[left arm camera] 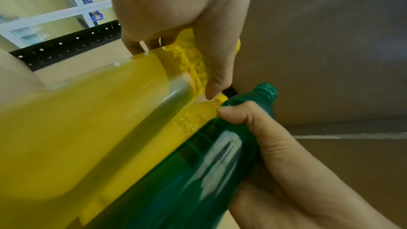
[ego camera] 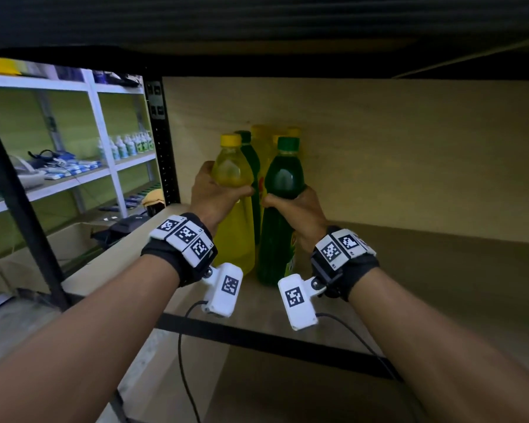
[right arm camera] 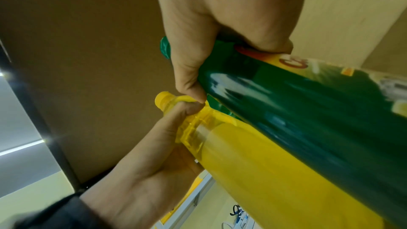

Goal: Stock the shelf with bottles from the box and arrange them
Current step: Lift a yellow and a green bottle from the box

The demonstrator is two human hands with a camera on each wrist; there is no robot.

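Note:
My left hand (ego camera: pixel 217 190) grips a yellow bottle (ego camera: pixel 234 215) with a yellow cap around its upper body; the same bottle (left arm camera: pixel 88 128) fills the left wrist view. Beside it my right hand (ego camera: pixel 300 209) grips a green bottle (ego camera: pixel 280 215) with a green cap, seen close as the green bottle (right arm camera: pixel 308 111) in the right wrist view. Both bottles stand upright, side by side, on the wooden shelf board (ego camera: pixel 409 300), thumbs nearly touching between them. Behind them stand several more yellow and green bottles (ego camera: pixel 261 141), mostly hidden.
A black perforated upright (ego camera: pixel 162 141) bounds the shelf on the left, and a black front rail (ego camera: pixel 272 340) runs along its edge. The plywood back wall (ego camera: pixel 409 148) is close behind. Bare board lies right of the bottles. A white rack (ego camera: pixel 104 154) of goods stands far left.

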